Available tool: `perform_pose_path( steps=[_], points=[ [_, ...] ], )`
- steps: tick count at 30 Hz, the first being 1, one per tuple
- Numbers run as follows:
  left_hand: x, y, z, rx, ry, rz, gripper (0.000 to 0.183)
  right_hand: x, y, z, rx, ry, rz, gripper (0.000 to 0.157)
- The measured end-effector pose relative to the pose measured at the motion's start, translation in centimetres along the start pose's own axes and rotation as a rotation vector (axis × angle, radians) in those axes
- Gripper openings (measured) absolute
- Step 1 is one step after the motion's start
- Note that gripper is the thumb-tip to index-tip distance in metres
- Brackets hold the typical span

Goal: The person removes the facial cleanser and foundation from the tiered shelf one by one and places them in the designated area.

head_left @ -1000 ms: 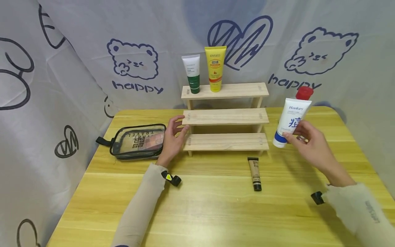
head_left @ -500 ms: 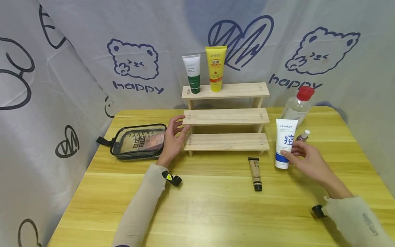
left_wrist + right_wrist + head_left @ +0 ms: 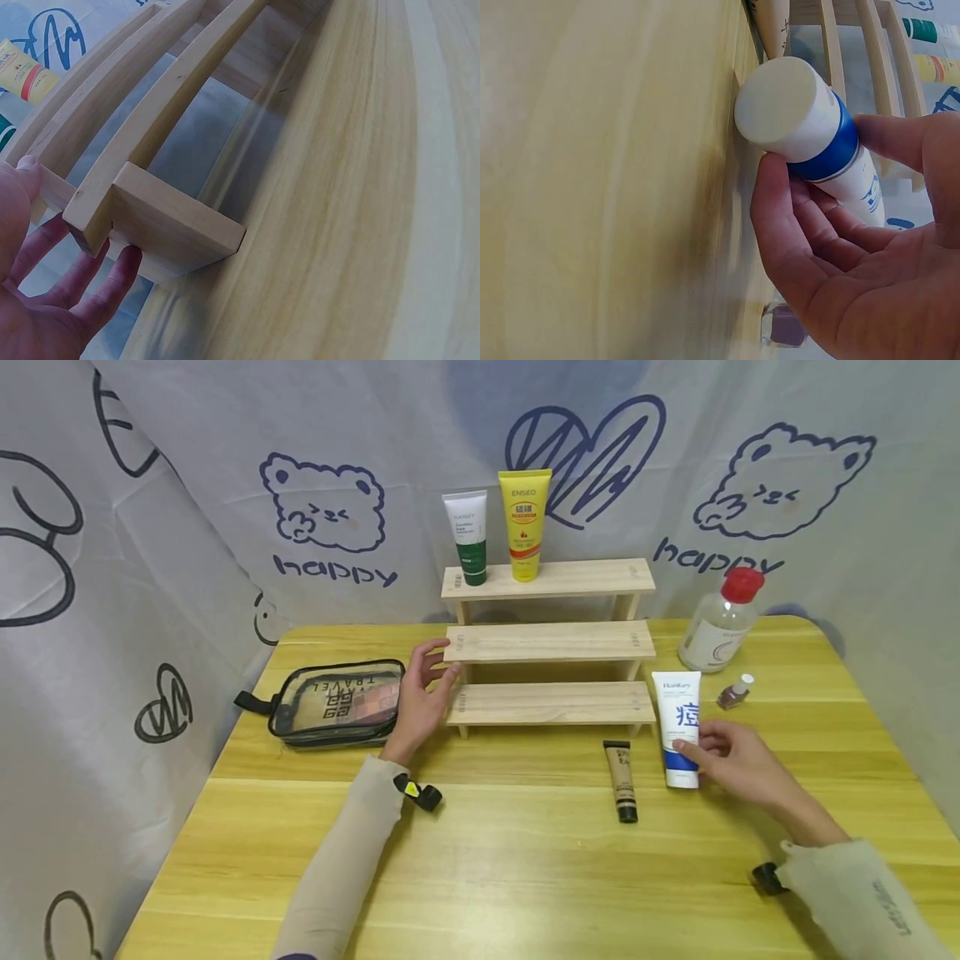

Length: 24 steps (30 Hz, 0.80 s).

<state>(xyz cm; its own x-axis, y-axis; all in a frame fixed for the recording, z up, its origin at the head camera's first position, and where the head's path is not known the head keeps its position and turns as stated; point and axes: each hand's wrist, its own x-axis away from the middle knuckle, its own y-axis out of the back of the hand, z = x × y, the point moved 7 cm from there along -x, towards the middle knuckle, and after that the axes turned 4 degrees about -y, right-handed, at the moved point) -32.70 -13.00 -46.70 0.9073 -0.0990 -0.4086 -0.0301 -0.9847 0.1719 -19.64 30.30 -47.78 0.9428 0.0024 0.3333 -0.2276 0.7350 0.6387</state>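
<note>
"Hankey" and the character 痘 stand on the white squeeze tube with a blue band (image 3: 680, 727), "ENSEO" and 硫磺 on the yellow squeeze tube (image 3: 524, 531), and a faint "HANKEY" on the white-and-green plastic tube (image 3: 470, 539). "TRAVEL" marks the clear, black-edged pouch (image 3: 330, 683); "happy" appears twice on the white printed cloth (image 3: 442, 435). Marks on the pale three-tier wooden shelf (image 3: 550, 642) are illegible.

A pouch (image 3: 337, 703) lies left of the rack (image 3: 547, 642); two tubes (image 3: 524, 527) stand up on its top tier (image 3: 588, 579), another tube (image 3: 621, 781) lies in front, and over right a bottle (image 3: 712, 639) stands behind a vial (image 3: 732, 694).
</note>
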Motion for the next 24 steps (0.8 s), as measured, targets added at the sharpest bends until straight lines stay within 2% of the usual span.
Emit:
perform_pose_path(
  steps=[5, 24],
  points=[
    [0.0, 0.0, 0.0, 0.0, -0.005, -0.003, 0.045, 0.3, -0.2, -0.3, -0.005, -0.04, 0.031, 0.068],
    [-0.1, 0.0, 0.1, 0.011, -0.02, 0.007, 0.045, 1.4, -0.9, -1.1, -0.027, -0.08, 0.07, 0.064]
  ],
)
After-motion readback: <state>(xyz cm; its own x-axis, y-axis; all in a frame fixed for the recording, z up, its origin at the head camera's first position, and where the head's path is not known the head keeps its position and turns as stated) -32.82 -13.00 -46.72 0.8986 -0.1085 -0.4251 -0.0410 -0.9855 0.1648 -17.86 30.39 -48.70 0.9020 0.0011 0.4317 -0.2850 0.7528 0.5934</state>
